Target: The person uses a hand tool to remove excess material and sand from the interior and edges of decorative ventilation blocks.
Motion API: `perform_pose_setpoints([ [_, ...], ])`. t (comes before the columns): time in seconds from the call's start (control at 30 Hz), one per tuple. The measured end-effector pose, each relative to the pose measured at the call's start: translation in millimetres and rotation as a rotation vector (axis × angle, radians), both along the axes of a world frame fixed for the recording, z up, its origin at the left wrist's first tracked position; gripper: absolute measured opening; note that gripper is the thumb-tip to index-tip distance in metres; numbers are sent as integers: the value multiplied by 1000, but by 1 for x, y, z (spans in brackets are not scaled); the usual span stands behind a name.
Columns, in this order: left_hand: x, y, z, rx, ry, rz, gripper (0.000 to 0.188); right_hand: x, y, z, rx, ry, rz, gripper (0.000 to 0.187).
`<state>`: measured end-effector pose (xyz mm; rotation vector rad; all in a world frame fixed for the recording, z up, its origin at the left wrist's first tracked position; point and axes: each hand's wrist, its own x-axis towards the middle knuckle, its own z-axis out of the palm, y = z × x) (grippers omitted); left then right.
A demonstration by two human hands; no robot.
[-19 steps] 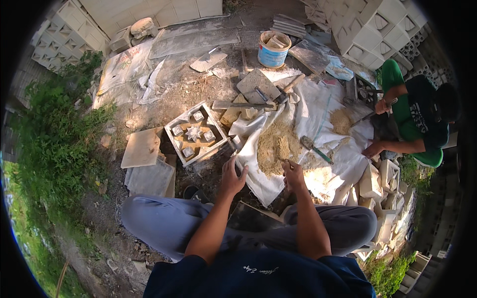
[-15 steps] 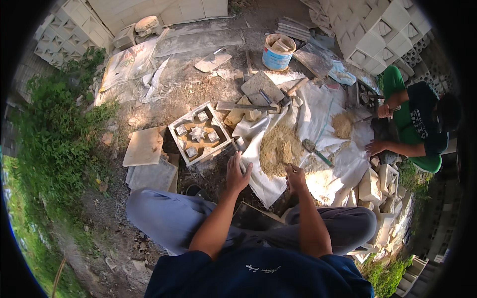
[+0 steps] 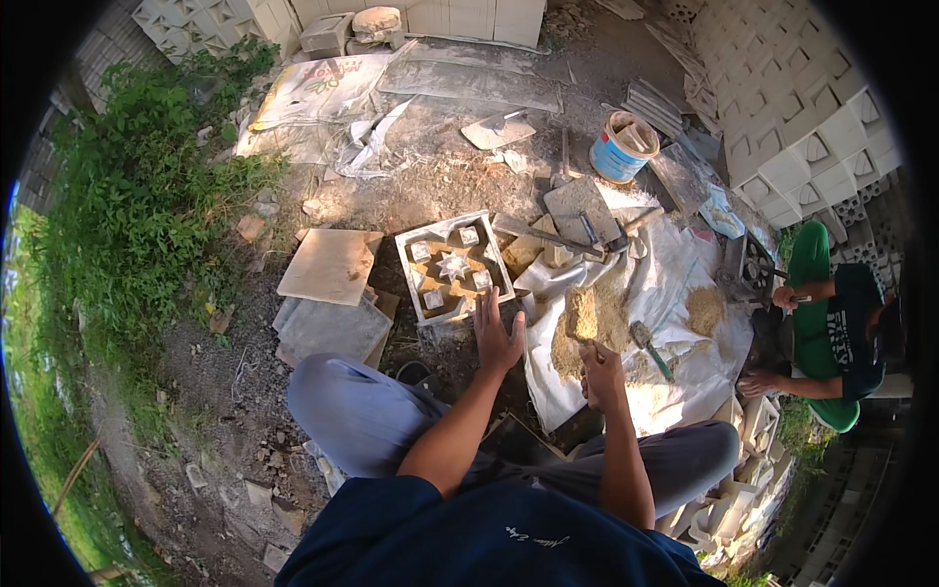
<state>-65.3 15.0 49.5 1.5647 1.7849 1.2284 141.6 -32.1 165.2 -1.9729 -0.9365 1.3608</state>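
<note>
My right hand [image 3: 602, 374] is closed round the handle of a trowel, its blade heaped with damp, sandy mix [image 3: 583, 313]. Below the blade, more of that mix [image 3: 614, 315] lies piled on a white sack sheet [image 3: 548, 391]. At the near right corner of a square mould [image 3: 404, 256], my left hand [image 3: 497, 338] is open with fingers stretched; whether it touches the frame I cannot tell. Inside the mould are a star-shaped core [image 3: 453, 266], several small square blocks and sandy filling between them.
Flat boards [image 3: 328, 266] are stacked left of the mould. Beyond the sheet lie a hammer [image 3: 626, 231] and a square plate [image 3: 577, 207], with a bucket [image 3: 624, 149] farther back. A green-handled brush [image 3: 649, 350] rests right of the pile. Another person [image 3: 831, 323] works at right.
My right hand has raised the trowel with a heap of mix on it. The left hand's fingers have spread beside the mould. The whole view has swung left.
</note>
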Motion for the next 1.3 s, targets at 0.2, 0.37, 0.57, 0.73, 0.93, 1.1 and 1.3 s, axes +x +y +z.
perform_pose_setpoints([
  [0.2,-77,41,3,91,-30,126,62,-75,52,3,23,90,176,28],
  [0.37,-118,68,-7,137,48,147,58,-138,89,-33,64,64,222,33],
  [0.57,-109,105,-22,180,-38,30,59,-187,106,-67,312,-320,257,45],
  [0.73,-101,114,-35,191,-71,49,57,-203,104,-68,319,-348,231,50],
  [0.93,-96,108,-24,317,-355,236,58,-210,105,-68,367,-347,348,52],
  [1.1,-124,96,-23,232,-383,291,60,-228,104,-66,485,-242,459,49],
  [1.3,-137,74,-21,256,-352,211,59,-233,88,-75,447,-254,546,50],
])
